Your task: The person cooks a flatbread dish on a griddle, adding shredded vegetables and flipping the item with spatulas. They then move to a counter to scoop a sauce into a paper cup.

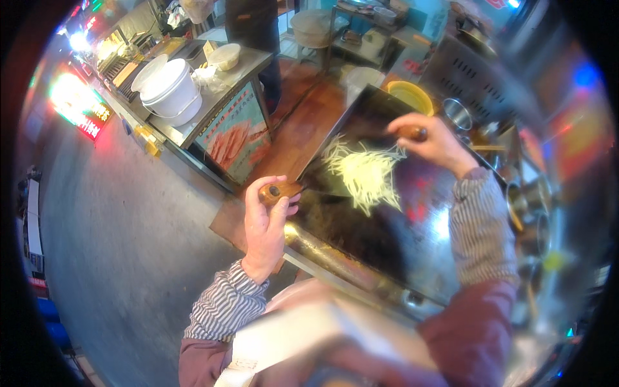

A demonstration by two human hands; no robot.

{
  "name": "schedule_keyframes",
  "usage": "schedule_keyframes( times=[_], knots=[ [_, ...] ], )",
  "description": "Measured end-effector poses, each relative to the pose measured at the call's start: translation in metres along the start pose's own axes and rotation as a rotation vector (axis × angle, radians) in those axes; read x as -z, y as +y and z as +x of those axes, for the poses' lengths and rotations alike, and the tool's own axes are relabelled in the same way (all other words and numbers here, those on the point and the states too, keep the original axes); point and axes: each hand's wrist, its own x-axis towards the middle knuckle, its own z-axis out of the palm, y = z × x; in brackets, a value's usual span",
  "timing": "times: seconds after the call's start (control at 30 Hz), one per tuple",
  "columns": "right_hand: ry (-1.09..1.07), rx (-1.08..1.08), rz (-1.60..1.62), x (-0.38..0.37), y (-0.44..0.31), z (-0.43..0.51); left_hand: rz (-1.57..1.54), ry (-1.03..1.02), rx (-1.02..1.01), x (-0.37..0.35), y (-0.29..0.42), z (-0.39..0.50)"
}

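Observation:
A pile of pale thin strands (365, 176), noodles or shredded vegetable, lies on a dark flat griddle (353, 232). At the griddle's left edge my left hand (265, 220) grips the wooden handle (280, 191) of a tool, its butt end facing up. The dark metal beyond that handle reaches towards the strands. My right hand (437, 142) is wrapped around a second wooden handle (412, 132), just beyond the upper right of the pile. Its blade is blurred against the dark griddle, so its shape is hard to tell.
Behind the griddle stand a yellow plastic basket (411, 96) and a metal cup (457, 114). Several metal containers (529, 193) line its right side. A white lidded bucket (171, 92) sits on a side counter (249, 63) at upper left. Beyond it, a person (252, 29) in dark clothes stands.

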Motion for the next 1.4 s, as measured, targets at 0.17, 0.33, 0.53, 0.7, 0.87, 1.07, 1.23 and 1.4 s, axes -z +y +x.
schedule_keyframes(
  times=[0.17,0.33,0.53,0.7,0.87,1.07,1.23,1.4],
  knots=[
    [-0.045,-0.102,0.025,-0.02,0.011,0.011,0.014,-0.015,0.003,0.0,0.004,0.005],
    [-0.256,0.072,0.019,0.001,-0.005,-0.034,0.02,-0.101,0.012,-0.002,-0.005,0.039],
    [0.186,-0.405,-0.011,0.044,0.004,-0.056,0.001,-0.442,0.064,-0.054,-0.017,0.11],
    [0.214,-0.334,-0.146,0.02,0.011,-0.053,0.136,-0.685,-0.144,-0.09,0.003,0.118],
    [0.132,-0.194,0.079,0.04,-0.011,-0.109,0.07,-0.565,-0.007,-0.046,0.031,0.103],
    [0.988,-0.738,0.478,0.036,0.006,-0.211,0.041,-0.462,0.151,-0.013,0.02,0.094],
    [1.174,-0.611,0.865,-0.028,0.039,-0.19,-0.017,-0.549,0.166,-0.071,-0.011,0.103],
    [1.007,-0.487,0.766,-0.021,0.011,-0.142,0.03,-0.705,-0.045,-0.111,0.011,0.108]
  ],
)
